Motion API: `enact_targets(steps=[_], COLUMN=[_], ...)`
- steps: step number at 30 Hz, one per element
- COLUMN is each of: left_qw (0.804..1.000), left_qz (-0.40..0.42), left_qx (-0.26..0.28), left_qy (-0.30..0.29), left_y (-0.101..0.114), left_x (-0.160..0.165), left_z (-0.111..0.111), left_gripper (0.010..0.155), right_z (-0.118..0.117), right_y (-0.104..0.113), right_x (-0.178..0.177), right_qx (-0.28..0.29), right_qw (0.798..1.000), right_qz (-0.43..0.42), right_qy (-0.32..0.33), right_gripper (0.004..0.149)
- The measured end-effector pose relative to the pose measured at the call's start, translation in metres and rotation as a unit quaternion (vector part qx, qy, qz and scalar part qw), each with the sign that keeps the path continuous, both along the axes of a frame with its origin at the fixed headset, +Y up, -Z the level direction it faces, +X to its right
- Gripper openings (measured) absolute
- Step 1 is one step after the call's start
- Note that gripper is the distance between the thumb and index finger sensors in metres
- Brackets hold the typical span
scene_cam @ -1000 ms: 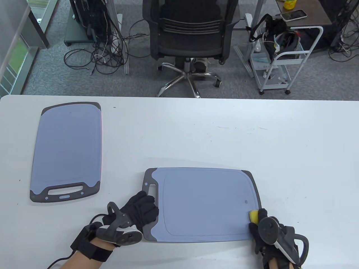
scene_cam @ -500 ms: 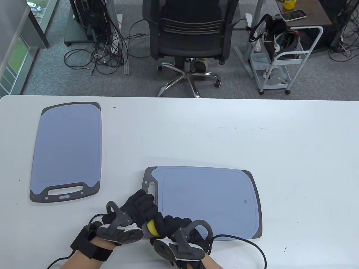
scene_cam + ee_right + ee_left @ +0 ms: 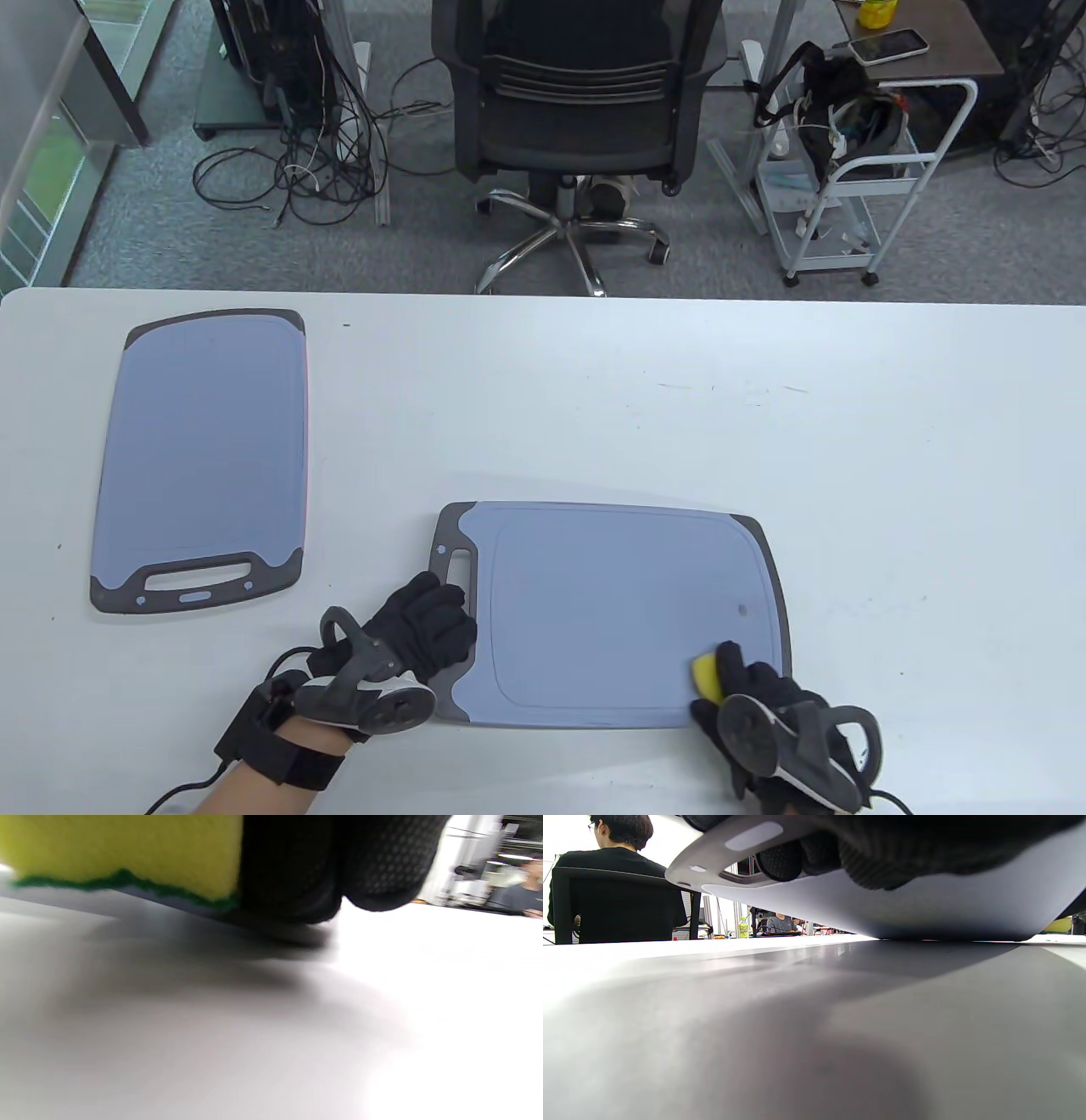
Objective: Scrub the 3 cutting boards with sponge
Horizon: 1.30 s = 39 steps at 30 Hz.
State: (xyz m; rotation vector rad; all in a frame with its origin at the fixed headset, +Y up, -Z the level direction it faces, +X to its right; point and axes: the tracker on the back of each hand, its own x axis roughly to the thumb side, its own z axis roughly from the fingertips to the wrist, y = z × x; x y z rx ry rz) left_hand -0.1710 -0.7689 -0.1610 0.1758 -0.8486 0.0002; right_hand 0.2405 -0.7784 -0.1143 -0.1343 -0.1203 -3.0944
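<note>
While the left hand (image 3: 424, 632) pins the near board (image 3: 611, 611) at its handle end, at about 9 o'clock on the board, the table view puts the right hand (image 3: 764, 713) at the board's 5 o'clock corner, fingers curled over the yellow sponge (image 3: 705, 676) and pressing it down. Half a second ago that sponge was at the 7 o'clock corner, tight against the left hand; a second ago it was back at the right edge. So the strokes run side to side along the near edge, which I take to mean this board is mid-scrub, with the far part probably still to cover. A second board (image 3: 199, 463) lies untouched at 10 o'clock on the table (image 3: 848, 475); a third is not in view.

From the left wrist, the fingers (image 3: 814, 855) wrap the board's handle end, some through the slot, and that end is tipped up off the table.

From the right wrist, blurred, the sponge's green face (image 3: 123, 885) meets the board, with fingertips (image 3: 297, 878) clamped beside it.
</note>
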Motion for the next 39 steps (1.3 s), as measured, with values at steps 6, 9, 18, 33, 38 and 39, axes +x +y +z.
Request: enact_targets(steps=[6,9,18,33,38,39], left_qw=[1.000,0.999,0.993,0.966,0.945,0.937], left_qz=[-0.010,-0.024,-0.060,-0.180,-0.237,-0.263], left_qx=[0.012,0.027,0.065,0.086,0.087,0.087], left_qy=[0.013,0.024,0.080,0.164,0.206,0.212], left_y=[0.001,0.002,0.004,0.009,-0.001,-0.005], left_x=[0.000,-0.003,-0.028,-0.011,-0.002,0.001], left_z=[-0.001,-0.003,-0.034,-0.188,-0.223,-0.228], left_gripper=[0.043,0.043,0.043,0.048,0.059,0.065], right_z=[-0.001,-0.004,-0.003,0.000,-0.001,-0.002], right_y=[-0.002,-0.002,0.006,0.014,0.013,0.013], right_x=[0.052,0.055,0.063,0.068,0.069,0.068], right_qx=[-0.009,-0.011,0.029,0.080,0.082,0.082], right_qw=[0.996,0.995,0.993,0.987,0.986,0.986], right_qz=[-0.017,0.039,-0.036,-0.077,-0.085,-0.086], right_qy=[-0.089,-0.088,-0.109,-0.118,-0.115,-0.113], right_gripper=[0.072,0.071,0.072,0.072,0.072,0.072])
